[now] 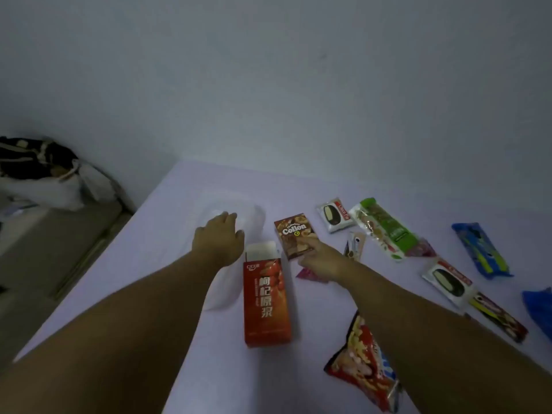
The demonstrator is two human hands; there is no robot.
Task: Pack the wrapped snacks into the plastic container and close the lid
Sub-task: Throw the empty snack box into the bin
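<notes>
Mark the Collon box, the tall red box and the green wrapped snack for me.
Collon box (294, 231): head view, on the brown front face by the logo.
Tall red box (265, 303): head view, middle of its printed front.
Green wrapped snack (388, 231): head view, middle of the wrapper.

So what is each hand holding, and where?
Right hand grips the Collon box at its near corner. Left hand rests on the clear container, gripping nothing.

Clear plastic container (254, 218); matt cardboard red box (266, 303); glossy foil chip bag (363, 366); smooth cloth sheet (179, 294).
</notes>
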